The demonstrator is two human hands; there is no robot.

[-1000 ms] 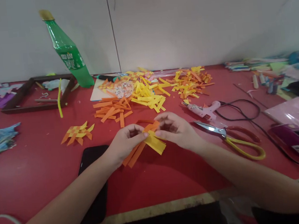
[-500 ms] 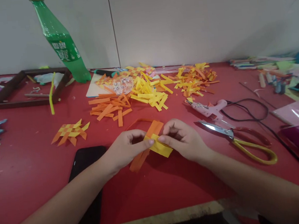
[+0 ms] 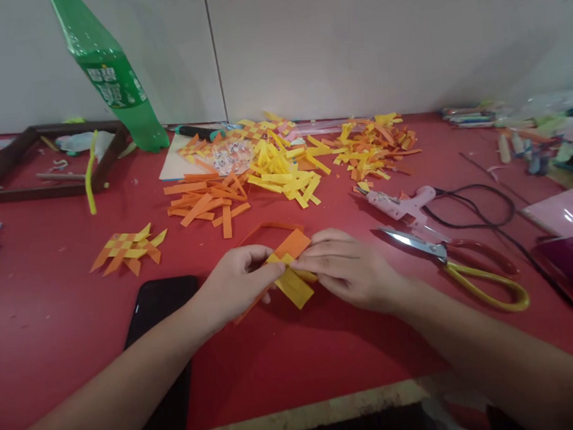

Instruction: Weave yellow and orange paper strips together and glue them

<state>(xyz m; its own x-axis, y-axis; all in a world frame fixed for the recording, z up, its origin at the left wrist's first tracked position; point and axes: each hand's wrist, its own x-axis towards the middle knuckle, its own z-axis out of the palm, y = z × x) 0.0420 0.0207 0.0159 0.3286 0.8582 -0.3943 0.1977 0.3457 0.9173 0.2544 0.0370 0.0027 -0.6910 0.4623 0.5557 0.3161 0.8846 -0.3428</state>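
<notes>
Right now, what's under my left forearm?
A black phone lies flat on the red table beneath it. The arm crosses the phone's middle and hides that part; both ends show. Further on, the left hand pinches paper strips.

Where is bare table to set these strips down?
Bare red table lies toward the near edge, right of the phone, and between the woven piece and left hand. Crowded: strip piles behind the held strips, glue gun and scissors beside the right hand.
</notes>
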